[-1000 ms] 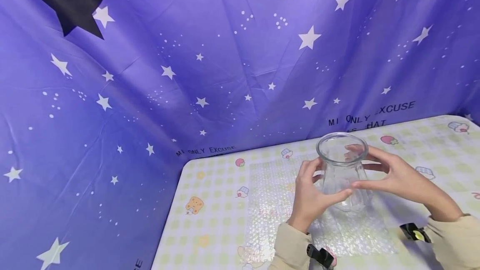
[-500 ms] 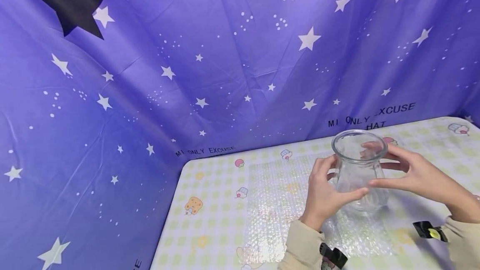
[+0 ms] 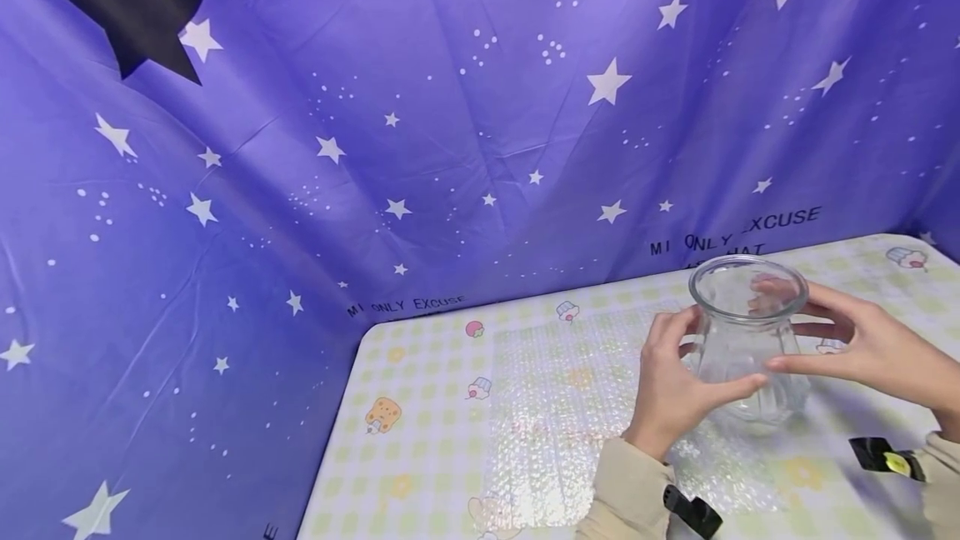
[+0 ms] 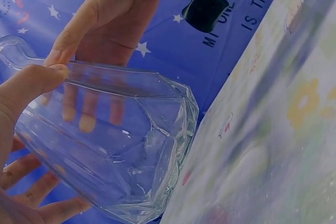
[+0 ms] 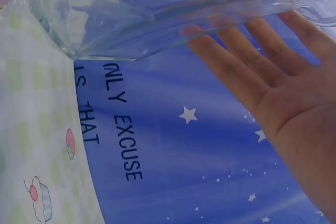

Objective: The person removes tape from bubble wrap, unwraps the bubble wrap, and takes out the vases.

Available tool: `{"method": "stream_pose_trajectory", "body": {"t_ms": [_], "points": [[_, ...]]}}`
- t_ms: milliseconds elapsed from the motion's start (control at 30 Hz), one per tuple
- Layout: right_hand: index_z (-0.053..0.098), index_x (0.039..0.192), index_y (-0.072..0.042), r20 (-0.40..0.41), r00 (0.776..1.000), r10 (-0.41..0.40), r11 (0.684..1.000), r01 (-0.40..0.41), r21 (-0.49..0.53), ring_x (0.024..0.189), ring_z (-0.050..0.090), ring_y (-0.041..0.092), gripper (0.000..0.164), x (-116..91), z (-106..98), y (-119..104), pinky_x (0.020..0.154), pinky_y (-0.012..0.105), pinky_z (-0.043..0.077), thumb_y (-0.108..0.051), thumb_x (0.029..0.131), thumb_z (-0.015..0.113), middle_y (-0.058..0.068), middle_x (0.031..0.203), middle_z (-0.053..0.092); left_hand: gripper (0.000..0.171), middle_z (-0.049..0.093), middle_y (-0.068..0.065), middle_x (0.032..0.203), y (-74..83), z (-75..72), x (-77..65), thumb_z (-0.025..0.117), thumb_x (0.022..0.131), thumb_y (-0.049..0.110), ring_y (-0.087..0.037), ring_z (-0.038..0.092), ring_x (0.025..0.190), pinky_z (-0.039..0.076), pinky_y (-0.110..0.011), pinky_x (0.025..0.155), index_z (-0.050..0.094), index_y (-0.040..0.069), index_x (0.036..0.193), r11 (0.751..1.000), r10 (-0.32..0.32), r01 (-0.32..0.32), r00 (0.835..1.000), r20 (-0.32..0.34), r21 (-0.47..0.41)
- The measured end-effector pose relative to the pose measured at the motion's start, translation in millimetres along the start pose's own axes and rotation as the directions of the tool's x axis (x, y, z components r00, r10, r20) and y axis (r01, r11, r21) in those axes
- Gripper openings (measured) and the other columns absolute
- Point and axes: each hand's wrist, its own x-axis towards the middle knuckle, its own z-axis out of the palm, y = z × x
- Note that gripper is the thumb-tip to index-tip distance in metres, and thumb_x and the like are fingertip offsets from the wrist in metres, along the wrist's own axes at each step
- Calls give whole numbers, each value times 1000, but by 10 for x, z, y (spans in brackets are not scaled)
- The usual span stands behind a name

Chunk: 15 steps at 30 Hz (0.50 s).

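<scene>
A clear glass vase [image 3: 738, 352] with a wide round rim and faceted sides stands upright between both hands on the right of the head view. My left hand [image 3: 675, 382] holds its left side, thumb across the front. From the right, my right hand [image 3: 862, 348] grips it, with fingers behind the glass and the thumb in front. In the left wrist view the two thumbs meet near the neck of the vase [image 4: 136, 150], whose base is close over the table. The right wrist view shows the fingers of the right hand [image 5: 294, 87] spread along the glass.
A sheet of bubble wrap [image 3: 555, 440] lies flat on the table, partly under the vase and the left arm. The checked tablecloth [image 3: 360, 473] has printed cakes and flowers. A purple star curtain [image 3: 450, 123] hangs right behind the table edge.
Both hands have carried the vase to the right, from over the bubble wrap toward its right edge. The grip looks the same. The head view has shifted slightly.
</scene>
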Motion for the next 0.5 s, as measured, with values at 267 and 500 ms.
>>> {"method": "stream_pose_trajectory", "body": {"t_ms": [267, 500], "points": [[47, 144, -8, -13, 1000, 10, 1000, -10, -25, 103, 49, -20, 85, -53, -114, 61, 73, 3, 47, 7, 69, 85, -30, 128, 45, 81, 54, 1, 116, 0, 130, 51, 93, 68, 28, -1, 51, 109, 44, -6, 88, 51, 22, 137, 996, 67, -66, 998, -9, 61], [48, 142, -5, -27, 1000, 0, 1000, 0, -9, 104, 52, -18, 85, -89, -166, 113, 74, 4, 48, 11, 67, 84, -26, 128, 49, 83, 54, 3, 117, 1, 216, 73, 93, 67, 32, -2, 52, 106, 42, -6, 89, 51, 20, 138, 989, 96, -95, 995, -2, 111]]}}
